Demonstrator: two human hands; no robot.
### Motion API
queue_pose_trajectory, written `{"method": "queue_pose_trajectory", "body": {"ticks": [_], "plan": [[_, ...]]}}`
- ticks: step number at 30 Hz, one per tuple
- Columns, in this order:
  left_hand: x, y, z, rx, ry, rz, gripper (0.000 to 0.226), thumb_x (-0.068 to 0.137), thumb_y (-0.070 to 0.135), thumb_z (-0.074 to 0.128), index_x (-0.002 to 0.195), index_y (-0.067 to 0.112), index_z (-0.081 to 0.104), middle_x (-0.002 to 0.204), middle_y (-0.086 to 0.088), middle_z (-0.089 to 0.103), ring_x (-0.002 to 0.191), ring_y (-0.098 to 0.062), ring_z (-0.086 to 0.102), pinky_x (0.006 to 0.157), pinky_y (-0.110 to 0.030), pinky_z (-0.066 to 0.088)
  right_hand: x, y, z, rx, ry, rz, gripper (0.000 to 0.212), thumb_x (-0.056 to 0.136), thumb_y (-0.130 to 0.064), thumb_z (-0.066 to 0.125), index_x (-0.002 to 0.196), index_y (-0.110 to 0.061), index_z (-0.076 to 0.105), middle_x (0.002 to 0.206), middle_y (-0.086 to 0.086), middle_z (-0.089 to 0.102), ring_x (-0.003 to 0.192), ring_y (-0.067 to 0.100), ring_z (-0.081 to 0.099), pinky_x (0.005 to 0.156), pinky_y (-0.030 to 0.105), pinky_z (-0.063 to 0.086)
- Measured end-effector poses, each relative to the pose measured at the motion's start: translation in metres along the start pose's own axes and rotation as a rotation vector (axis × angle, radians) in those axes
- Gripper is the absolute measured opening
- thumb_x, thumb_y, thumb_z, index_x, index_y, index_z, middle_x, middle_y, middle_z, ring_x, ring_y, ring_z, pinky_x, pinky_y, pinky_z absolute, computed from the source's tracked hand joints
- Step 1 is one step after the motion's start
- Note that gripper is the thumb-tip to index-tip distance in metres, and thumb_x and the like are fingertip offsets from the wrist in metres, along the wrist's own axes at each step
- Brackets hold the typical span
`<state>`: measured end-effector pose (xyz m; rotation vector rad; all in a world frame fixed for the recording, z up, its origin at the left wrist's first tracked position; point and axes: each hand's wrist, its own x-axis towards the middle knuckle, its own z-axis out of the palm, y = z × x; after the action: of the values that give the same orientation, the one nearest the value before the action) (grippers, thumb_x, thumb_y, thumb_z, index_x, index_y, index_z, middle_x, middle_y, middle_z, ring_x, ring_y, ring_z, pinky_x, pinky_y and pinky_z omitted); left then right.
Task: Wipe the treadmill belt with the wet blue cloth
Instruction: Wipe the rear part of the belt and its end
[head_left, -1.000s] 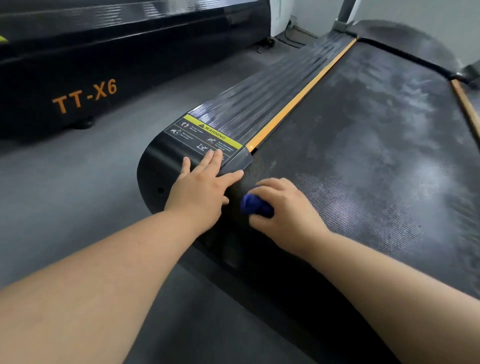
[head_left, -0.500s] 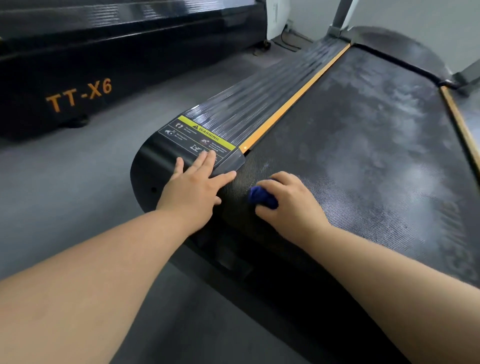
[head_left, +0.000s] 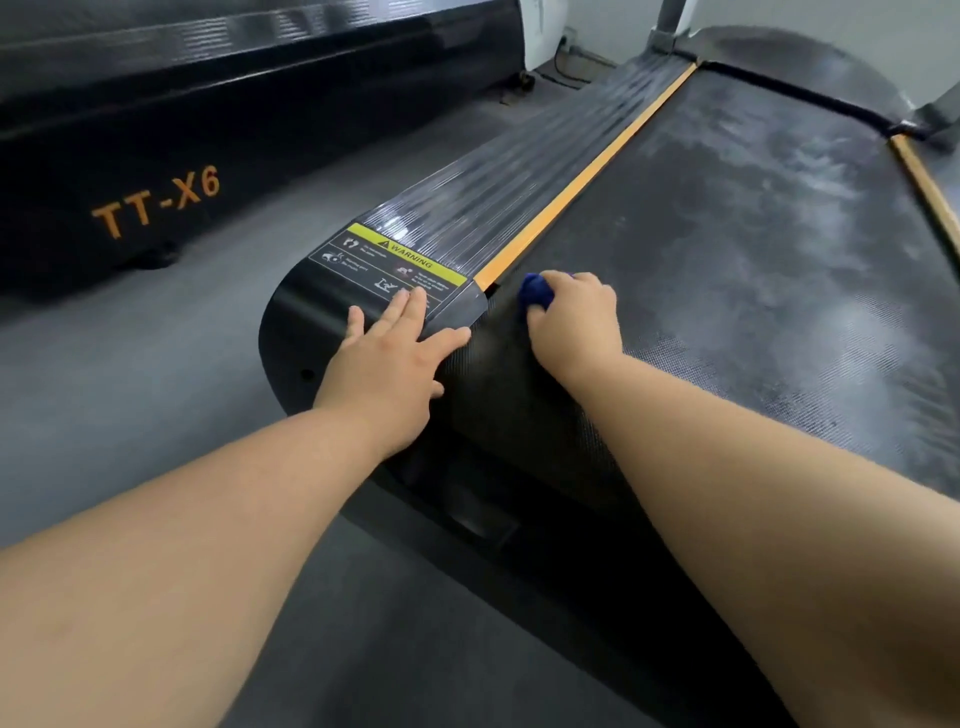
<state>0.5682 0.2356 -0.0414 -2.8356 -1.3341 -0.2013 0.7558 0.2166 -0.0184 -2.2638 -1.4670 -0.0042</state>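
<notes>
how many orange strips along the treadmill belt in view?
2. One orange strip runs along the belt's left edge and ends by the blue cloth. The other lines the right edge, partly cut off by the frame.

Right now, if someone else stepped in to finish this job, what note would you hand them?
Left hand: open, flat on the near end of the side rail, fingertips at the warning label.
Right hand: holds the bunched blue cloth pressed on the treadmill belt, at its near left corner beside the orange strip.
Done: how much is wiped cannot be told; the cloth is at the near end.
Left: pale, hazy patches cover the belt farther up; wipe across and forward.
</notes>
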Motion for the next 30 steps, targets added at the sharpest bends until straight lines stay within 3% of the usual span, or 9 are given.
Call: {"method": "queue_pose_trajectory", "body": {"ticks": [3,6,8,12,14,21,26,30], "plan": [[0.0,-0.001,0.002,0.015,0.014,0.005,0.061,0.097,0.033,0.05,0.148,0.039,0.017,0.16,-0.012,0.0,0.147,-0.026,-0.002,0.115,-0.055,0.009,-0.007,-0.009,0.005,0.05,-0.016,-0.042,0.033,0.088,-0.027,0.055,0.119,-0.017,0.06,0.114,0.009,0.054,0.112,0.028,0.041,0.085,0.032,0.036],[-0.001,-0.002,0.003,-0.004,0.024,0.003,0.062,0.096,0.03,0.052,0.148,0.037,0.019,0.16,-0.012,0.001,0.148,-0.025,-0.001,0.114,-0.055,0.009,-0.039,-0.006,-0.009,0.056,-0.091,-0.351,0.032,0.084,-0.026,0.061,0.115,-0.019,0.064,0.107,0.004,0.057,0.105,0.023,0.044,0.08,0.025,0.031],[0.0,-0.002,0.001,-0.028,0.021,-0.009,0.061,0.095,0.029,0.053,0.146,0.036,0.021,0.16,-0.01,0.002,0.148,-0.025,0.0,0.115,-0.055,0.01,-0.041,0.001,-0.012,0.027,-0.116,-0.451,0.033,0.083,-0.023,0.062,0.116,-0.018,0.064,0.109,0.004,0.059,0.105,0.024,0.045,0.082,0.025,0.031],[0.001,-0.002,-0.005,-0.103,-0.003,-0.042,0.055,0.093,0.034,0.057,0.139,0.03,0.029,0.16,-0.005,0.006,0.148,-0.02,0.001,0.117,-0.052,0.009,0.002,0.001,0.002,0.092,-0.027,-0.141,0.031,0.086,-0.016,0.054,0.114,-0.019,0.065,0.112,0.005,0.059,0.109,0.028,0.046,0.084,0.031,0.038],[0.001,-0.003,-0.004,-0.13,0.0,-0.048,0.054,0.093,0.035,0.058,0.139,0.029,0.03,0.16,-0.003,0.005,0.148,-0.018,0.001,0.117,-0.051,0.007,0.015,-0.006,0.01,0.122,-0.007,-0.081,0.035,0.085,-0.014,0.052,0.117,-0.019,0.064,0.115,0.005,0.058,0.112,0.029,0.045,0.086,0.034,0.04],[0.0,-0.004,-0.001,-0.123,0.02,-0.036,0.054,0.093,0.033,0.057,0.139,0.028,0.029,0.161,-0.002,0.004,0.148,-0.017,0.0,0.118,-0.05,0.006,-0.011,-0.002,-0.002,0.219,-0.117,-0.252,0.035,0.079,-0.015,0.062,0.113,-0.023,0.062,0.104,0.0,0.063,0.1,0.02,0.053,0.085,0.034,0.045],[-0.001,-0.002,-0.004,-0.101,-0.021,-0.042,0.055,0.094,0.036,0.054,0.141,0.029,0.025,0.161,-0.002,0.0,0.147,-0.017,-0.004,0.117,-0.051,0.005,0.031,-0.009,0.007,0.081,-0.062,-0.058,0.034,0.087,-0.007,0.051,0.119,-0.017,0.052,0.115,0.008,0.054,0.111,0.028,0.042,0.079,0.033,0.038],[0.001,-0.004,-0.004,-0.107,-0.011,-0.037,0.054,0.094,0.035,0.055,0.14,0.029,0.027,0.161,-0.001,0.0,0.147,-0.016,-0.003,0.116,-0.051,0.004,0.026,-0.008,0.01,0.196,-0.15,-0.121,0.033,0.081,-0.004,0.049,0.108,-0.023,0.054,0.106,0.005,0.057,0.105,0.025,0.047,0.075,0.03,0.036]]}}
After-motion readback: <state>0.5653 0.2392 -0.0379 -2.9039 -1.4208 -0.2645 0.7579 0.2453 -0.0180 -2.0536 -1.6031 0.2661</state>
